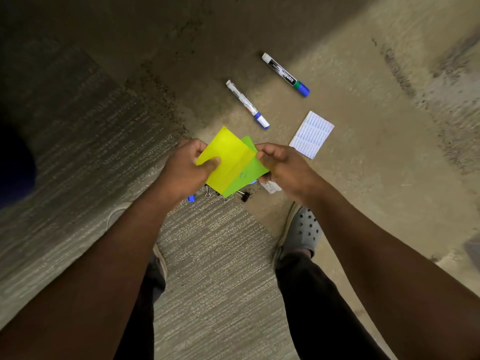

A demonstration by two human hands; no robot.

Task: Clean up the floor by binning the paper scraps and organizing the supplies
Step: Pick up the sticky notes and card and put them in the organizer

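Hands hold two sheets above the floor: left hand (193, 165) pinches the yellow paper (226, 157), right hand (276, 162) the green paper (246, 175). Light fingertip grips risk a sheet slipping back among the binder clips (223, 194).

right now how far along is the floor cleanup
Early on, by the look of it. In hand: the left hand and right hand pinch a yellow paper over a green paper. Left on the floor: the thick marker, the thin marker, the label sheet and binder clips below the papers. No bin is in view, so nothing shows as binned.
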